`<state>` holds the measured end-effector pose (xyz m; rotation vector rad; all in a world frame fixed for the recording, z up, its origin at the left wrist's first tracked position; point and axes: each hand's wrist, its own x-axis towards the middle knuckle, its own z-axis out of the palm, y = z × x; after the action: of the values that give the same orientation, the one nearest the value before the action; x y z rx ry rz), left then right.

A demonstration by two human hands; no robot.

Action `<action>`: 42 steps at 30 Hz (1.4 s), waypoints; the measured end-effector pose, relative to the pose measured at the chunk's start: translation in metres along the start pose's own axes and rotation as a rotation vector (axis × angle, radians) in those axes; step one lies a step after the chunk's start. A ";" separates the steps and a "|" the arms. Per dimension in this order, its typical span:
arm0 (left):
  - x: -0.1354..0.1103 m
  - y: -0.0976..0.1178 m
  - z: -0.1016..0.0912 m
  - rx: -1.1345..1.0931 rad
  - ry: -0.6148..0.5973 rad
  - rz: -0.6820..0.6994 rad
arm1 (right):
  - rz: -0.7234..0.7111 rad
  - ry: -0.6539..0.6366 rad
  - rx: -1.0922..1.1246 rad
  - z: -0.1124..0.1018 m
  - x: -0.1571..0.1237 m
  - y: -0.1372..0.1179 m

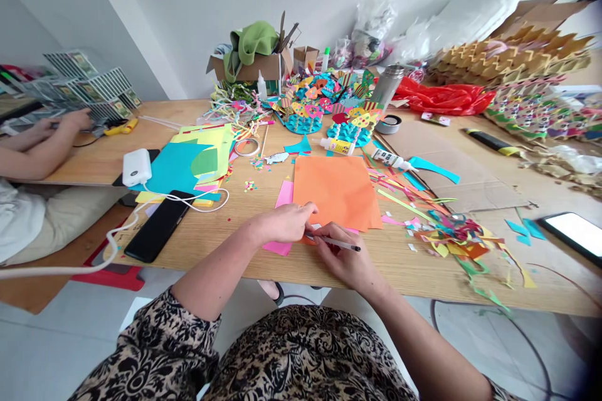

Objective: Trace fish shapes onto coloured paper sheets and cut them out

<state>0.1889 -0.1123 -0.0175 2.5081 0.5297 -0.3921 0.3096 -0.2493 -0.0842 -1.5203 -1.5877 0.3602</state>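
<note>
My right hand (pixel 342 255) grips a thin pen (pixel 339 244), its tip at the near edge of an orange paper sheet (pixel 335 191) on the wooden table (pixel 226 232). My left hand (pixel 288 222) lies with curled fingers on that same edge, pressing down the orange sheet and a pink sheet (pixel 282 220) that pokes out beneath it. What lies under the fingertips is hidden.
A black phone (pixel 157 225) and a white power bank (pixel 137 166) with cable lie left. Teal and yellow paper (pixel 188 166), glue bottles (pixel 338 146), paper scraps (pixel 451 235) and colourful paper crafts (pixel 324 103) surround the sheet. Another person's arms (pixel 42 141) rest at far left. A lit phone (pixel 574 232) sits right.
</note>
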 end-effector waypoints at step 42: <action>-0.019 0.001 0.060 0.259 0.401 0.246 | 0.185 0.033 0.138 -0.024 -0.010 0.009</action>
<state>0.1623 -0.1524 -0.0587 2.8769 0.3260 0.1509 0.3324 -0.2649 -0.0810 -1.5617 -1.3715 0.5344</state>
